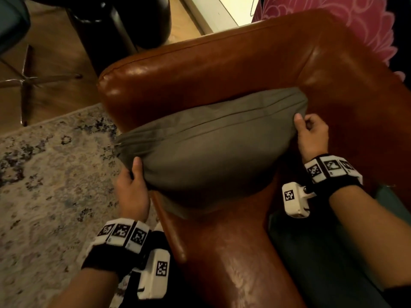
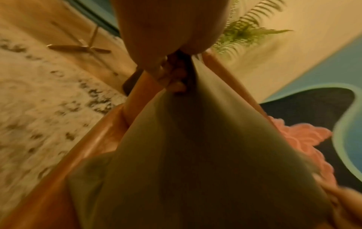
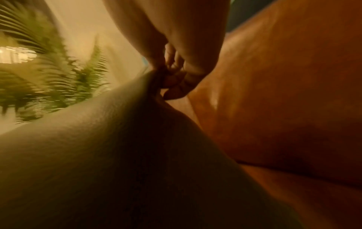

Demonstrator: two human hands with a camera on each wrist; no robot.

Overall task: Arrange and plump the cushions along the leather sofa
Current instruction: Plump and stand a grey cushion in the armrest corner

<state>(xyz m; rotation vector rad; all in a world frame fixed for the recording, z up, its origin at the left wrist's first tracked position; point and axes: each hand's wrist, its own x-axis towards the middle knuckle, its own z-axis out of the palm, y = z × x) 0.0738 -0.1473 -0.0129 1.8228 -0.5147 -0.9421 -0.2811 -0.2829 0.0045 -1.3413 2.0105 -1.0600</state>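
Observation:
A grey-green cushion [image 1: 206, 152] sits in the corner of the brown leather sofa [image 1: 222, 70], against the armrest and backrest. My left hand [image 1: 131, 187] grips its near left corner, thumb on top. My right hand [image 1: 311, 134] pinches its far right corner by the backrest. In the left wrist view the cushion [image 2: 195, 155] fills the frame below my curled fingers [image 2: 176, 77]. The right wrist view shows the cushion [image 3: 117, 155] bunched under my fingers [image 3: 174, 82], with sofa leather [image 3: 284, 108] to the right.
A dark teal cushion [image 1: 329, 258] lies on the seat at lower right. A pink patterned fabric [image 1: 333, 21] hangs behind the backrest. A patterned rug [image 1: 44, 174] and a chair base [image 1: 26, 81] are on the floor to the left. A fern [image 2: 245, 32] stands behind.

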